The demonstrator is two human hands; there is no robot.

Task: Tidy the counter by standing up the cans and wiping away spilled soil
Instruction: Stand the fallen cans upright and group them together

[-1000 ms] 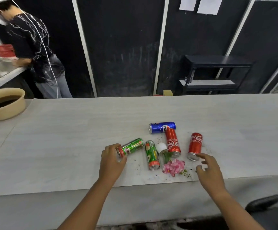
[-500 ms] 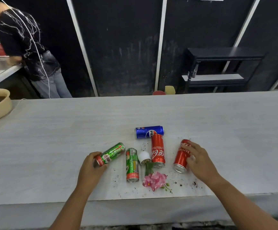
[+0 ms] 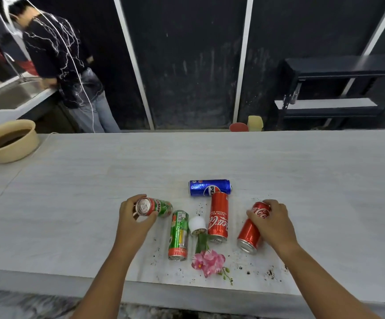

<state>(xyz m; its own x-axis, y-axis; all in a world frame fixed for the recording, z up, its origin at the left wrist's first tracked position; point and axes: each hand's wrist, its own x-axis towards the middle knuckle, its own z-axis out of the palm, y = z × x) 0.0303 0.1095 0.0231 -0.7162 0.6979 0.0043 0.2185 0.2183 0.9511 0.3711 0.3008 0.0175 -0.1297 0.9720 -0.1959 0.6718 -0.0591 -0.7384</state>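
Left hand [image 3: 134, 218] fingers around glossy green Milo can [image 3: 157, 207], right hand [image 3: 272, 223] fingers around slim red cola can [image 3: 251, 231].

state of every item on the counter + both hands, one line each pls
Milo can: tipped up off the counter, gripped by left hand.
Green can: lying, untouched.
Pepsi can: lying sideways, untouched.
Middle Coke can: lying, untouched.
Right Coke can: lying at a slant, gripped by right hand.
White pot: tipped over.
Pink flower: lying flat.
Soil: scattered, unwiped.
Tan bowl: upright.

Glossy metal cans [image 3: 219, 216]; matt pale counter [image 3: 95, 203], wood-grain look.
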